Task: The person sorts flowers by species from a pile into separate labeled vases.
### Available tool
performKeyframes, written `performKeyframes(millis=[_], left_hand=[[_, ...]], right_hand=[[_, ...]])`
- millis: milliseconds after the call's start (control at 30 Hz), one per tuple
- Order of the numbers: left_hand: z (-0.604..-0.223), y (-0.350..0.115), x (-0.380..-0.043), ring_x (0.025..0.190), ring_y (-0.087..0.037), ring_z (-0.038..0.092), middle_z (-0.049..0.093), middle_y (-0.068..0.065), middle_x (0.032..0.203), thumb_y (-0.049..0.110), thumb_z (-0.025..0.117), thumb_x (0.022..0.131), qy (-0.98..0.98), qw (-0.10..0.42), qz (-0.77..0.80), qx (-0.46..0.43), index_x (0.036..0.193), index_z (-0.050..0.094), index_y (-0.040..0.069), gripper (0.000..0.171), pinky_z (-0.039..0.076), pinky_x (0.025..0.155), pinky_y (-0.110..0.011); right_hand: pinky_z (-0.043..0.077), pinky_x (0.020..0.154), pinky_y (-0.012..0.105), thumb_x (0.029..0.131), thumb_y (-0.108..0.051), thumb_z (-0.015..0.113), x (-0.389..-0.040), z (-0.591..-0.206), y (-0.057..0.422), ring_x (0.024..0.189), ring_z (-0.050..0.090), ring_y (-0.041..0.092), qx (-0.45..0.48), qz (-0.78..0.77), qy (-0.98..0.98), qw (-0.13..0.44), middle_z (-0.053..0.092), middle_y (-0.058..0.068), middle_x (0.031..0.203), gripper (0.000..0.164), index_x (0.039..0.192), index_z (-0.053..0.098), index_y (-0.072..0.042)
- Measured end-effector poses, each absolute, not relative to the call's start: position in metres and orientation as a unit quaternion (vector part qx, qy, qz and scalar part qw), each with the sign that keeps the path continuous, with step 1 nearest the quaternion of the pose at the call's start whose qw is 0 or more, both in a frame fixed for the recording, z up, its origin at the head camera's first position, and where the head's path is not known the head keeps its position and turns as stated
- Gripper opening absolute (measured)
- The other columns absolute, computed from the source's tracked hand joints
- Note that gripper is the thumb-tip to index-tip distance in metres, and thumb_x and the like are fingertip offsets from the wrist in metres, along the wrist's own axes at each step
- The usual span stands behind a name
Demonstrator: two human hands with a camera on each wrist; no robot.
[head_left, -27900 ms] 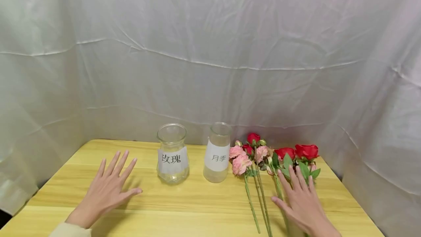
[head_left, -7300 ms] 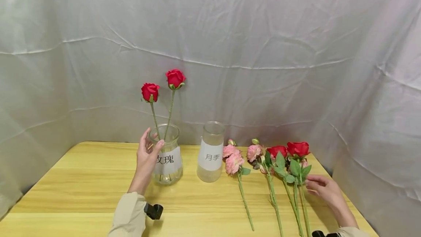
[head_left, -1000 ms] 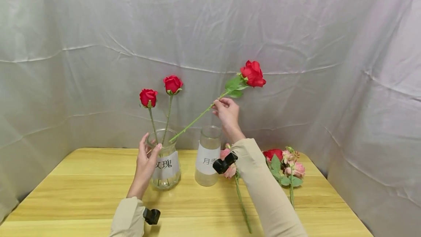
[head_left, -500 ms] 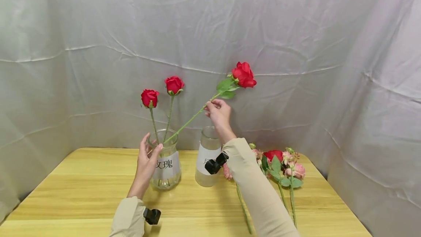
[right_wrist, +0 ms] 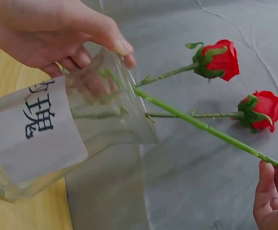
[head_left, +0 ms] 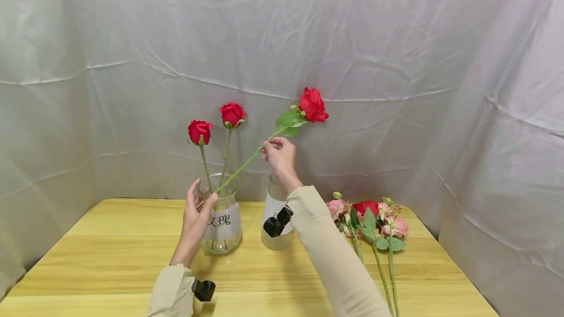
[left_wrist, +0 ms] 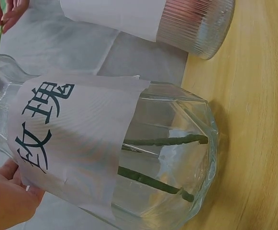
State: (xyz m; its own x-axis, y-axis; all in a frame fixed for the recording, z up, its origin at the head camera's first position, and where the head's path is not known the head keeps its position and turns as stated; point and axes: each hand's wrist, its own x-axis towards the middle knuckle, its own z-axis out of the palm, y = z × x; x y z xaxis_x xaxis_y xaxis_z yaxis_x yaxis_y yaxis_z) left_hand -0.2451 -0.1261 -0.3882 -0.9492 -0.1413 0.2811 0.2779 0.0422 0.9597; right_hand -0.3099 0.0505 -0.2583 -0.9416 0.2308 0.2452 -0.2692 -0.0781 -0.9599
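Observation:
My left hand (head_left: 194, 221) grips the neck of a glass vase (head_left: 225, 241) with a white paper label. Two red roses (head_left: 232, 114) stand in this vase, their dark stems (left_wrist: 153, 179) reaching its bottom in the left wrist view. Between thumb and fingers, my right hand (head_left: 282, 160) pinches the green stem of a third red rose (head_left: 313, 105) below its leaves. That stem (right_wrist: 201, 125) slants, bloom up and to the right, and its lower end is inside the vase mouth. The bloom lies outside the right wrist view.
A narrower labelled glass vase (head_left: 276, 242) stands just right of the first, partly hidden by my right wrist and its black camera (head_left: 277, 221). On the wooden table's right side lie pink flowers (head_left: 398, 229) and a red rose (head_left: 366, 208). A grey cloth (head_left: 282, 38) hangs behind.
Over the last second my right hand has moved left and slightly down with the rose, its stem end going into the vase mouth. The left hand has stayed at the vase.

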Motion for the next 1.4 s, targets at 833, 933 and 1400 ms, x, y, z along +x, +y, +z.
performKeyframes(millis=[833, 933, 1400], left_hand=[[-0.385, -0.129, -0.243, 0.135, -0.041, 0.030, 0.034, -0.022, 0.147, 0.027, 0.053, 0.100, -0.704, 0.153, -0.692, -0.042, 0.156, 0.008, 0.017, 0.072, 0.024, 0.110, -0.055], [-0.386, -0.128, -0.242, 0.134, -0.041, 0.031, 0.034, -0.023, 0.147, 0.025, 0.053, 0.100, -0.700, 0.154, -0.696, -0.044, 0.156, 0.007, 0.017, 0.072, 0.024, 0.110, -0.054], [-0.386, -0.128, -0.241, 0.135, -0.041, 0.031, 0.034, -0.023, 0.147, 0.025, 0.053, 0.100, -0.702, 0.155, -0.694, -0.042, 0.156, 0.008, 0.018, 0.072, 0.024, 0.110, -0.054]], right_hand=[[0.050, 0.062, 0.019, 0.087, -0.010, 0.072, -0.295, -0.258, 0.003, 0.071, 0.070, 0.016, 0.109, 0.554, -0.802, 0.196, 0.073, 0.009, 0.085, 0.015, 0.097, 0.070, 0.001], [0.051, 0.065, 0.020, 0.087, -0.008, 0.072, -0.294, -0.262, 0.002, 0.069, 0.068, 0.013, 0.123, 0.540, -0.807, 0.205, 0.072, 0.008, 0.084, 0.011, 0.093, 0.070, 0.000], [0.049, 0.070, 0.018, 0.084, -0.002, 0.068, -0.293, -0.276, 0.009, 0.076, 0.067, 0.011, 0.141, 0.466, -0.847, 0.215, 0.072, 0.003, 0.082, 0.006, 0.087, 0.073, -0.004]])
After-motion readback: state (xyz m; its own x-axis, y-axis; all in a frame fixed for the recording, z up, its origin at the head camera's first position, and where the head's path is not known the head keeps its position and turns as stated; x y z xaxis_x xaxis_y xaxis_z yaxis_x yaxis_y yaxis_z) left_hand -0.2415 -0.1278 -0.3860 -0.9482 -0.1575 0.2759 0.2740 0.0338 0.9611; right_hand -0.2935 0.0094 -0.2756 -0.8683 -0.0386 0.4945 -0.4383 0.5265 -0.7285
